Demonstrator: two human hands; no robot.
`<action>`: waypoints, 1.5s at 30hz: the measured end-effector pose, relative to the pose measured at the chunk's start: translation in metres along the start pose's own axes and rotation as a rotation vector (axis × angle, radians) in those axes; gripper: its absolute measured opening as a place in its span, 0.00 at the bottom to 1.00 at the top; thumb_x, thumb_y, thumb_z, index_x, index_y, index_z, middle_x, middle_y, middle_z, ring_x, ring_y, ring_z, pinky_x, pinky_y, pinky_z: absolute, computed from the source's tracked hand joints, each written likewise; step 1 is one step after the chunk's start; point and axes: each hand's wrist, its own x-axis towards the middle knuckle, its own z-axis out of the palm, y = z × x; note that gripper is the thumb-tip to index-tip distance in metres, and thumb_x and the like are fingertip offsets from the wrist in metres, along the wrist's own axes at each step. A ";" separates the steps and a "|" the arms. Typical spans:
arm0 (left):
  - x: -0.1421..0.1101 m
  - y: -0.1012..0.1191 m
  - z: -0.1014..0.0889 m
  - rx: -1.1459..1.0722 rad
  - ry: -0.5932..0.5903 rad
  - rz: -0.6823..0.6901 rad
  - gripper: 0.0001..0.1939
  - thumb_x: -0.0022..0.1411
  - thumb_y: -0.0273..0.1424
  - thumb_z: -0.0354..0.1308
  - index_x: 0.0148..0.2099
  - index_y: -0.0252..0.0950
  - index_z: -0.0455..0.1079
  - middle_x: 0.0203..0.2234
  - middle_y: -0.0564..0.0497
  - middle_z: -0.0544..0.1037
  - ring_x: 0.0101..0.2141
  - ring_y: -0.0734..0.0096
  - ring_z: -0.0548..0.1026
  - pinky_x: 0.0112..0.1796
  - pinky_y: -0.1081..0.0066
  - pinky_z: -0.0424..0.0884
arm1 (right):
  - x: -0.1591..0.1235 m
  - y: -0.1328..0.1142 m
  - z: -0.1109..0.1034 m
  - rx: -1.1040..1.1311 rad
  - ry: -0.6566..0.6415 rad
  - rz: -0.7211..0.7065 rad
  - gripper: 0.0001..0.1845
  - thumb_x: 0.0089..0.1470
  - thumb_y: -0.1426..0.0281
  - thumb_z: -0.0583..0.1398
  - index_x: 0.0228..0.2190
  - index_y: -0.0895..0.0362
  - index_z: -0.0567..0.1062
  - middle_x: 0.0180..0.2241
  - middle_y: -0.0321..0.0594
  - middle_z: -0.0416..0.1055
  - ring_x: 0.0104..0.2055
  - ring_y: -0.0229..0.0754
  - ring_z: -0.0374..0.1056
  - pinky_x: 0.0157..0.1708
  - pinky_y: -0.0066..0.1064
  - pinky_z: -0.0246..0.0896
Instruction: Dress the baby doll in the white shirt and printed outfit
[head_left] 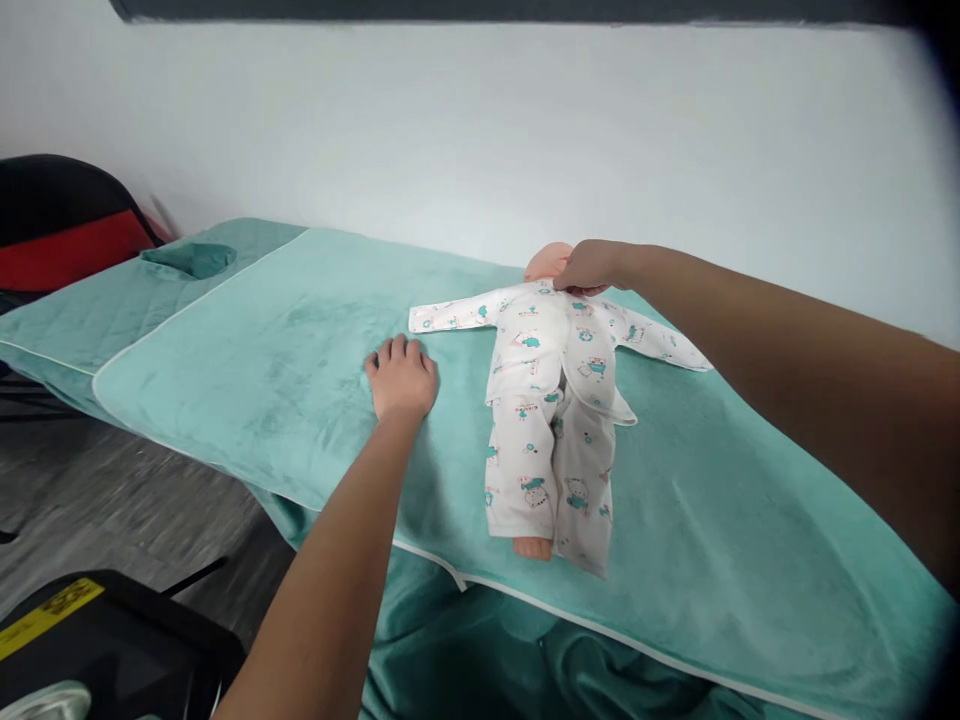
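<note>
A baby doll (547, 262) lies on its back on a teal towel (300, 380), dressed in a white printed jacket and trousers (551, 410). One bare foot shows at the trouser end. My right hand (592, 266) is at the doll's neck, fingers closed on the jacket collar. My left hand (401, 377) rests on the towel left of the doll's sleeve, fingers curled down and apart, holding nothing.
The towel covers a padded table that runs along a white wall. A face hole (191, 258) is at the table's far left end. A black and red chair (60, 230) stands beyond it. A black case with a yellow label (90, 640) sits on the grey floor.
</note>
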 end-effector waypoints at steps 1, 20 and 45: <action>0.000 0.000 0.000 0.003 -0.001 -0.001 0.21 0.69 0.32 0.43 0.57 0.38 0.72 0.62 0.42 0.70 0.63 0.51 0.63 0.61 0.48 0.55 | -0.002 0.000 -0.002 0.031 -0.057 0.062 0.21 0.42 0.75 0.71 0.12 0.55 0.64 0.18 0.39 0.61 0.28 0.44 0.66 0.29 0.41 0.63; 0.001 0.001 -0.001 0.014 0.002 0.004 0.22 0.68 0.32 0.43 0.57 0.38 0.72 0.62 0.42 0.71 0.62 0.50 0.64 0.61 0.49 0.56 | -0.030 0.035 0.013 0.165 0.052 -0.005 0.02 0.45 0.72 0.65 0.24 0.56 0.76 0.26 0.38 0.72 0.30 0.42 0.65 0.31 0.36 0.59; 0.000 0.000 -0.003 0.026 -0.010 0.005 0.22 0.69 0.32 0.43 0.58 0.38 0.71 0.62 0.42 0.70 0.63 0.50 0.64 0.61 0.49 0.56 | -0.030 0.027 0.012 -0.444 0.020 -0.279 0.12 0.57 0.68 0.59 0.23 0.54 0.67 0.25 0.42 0.64 0.27 0.42 0.60 0.29 0.38 0.48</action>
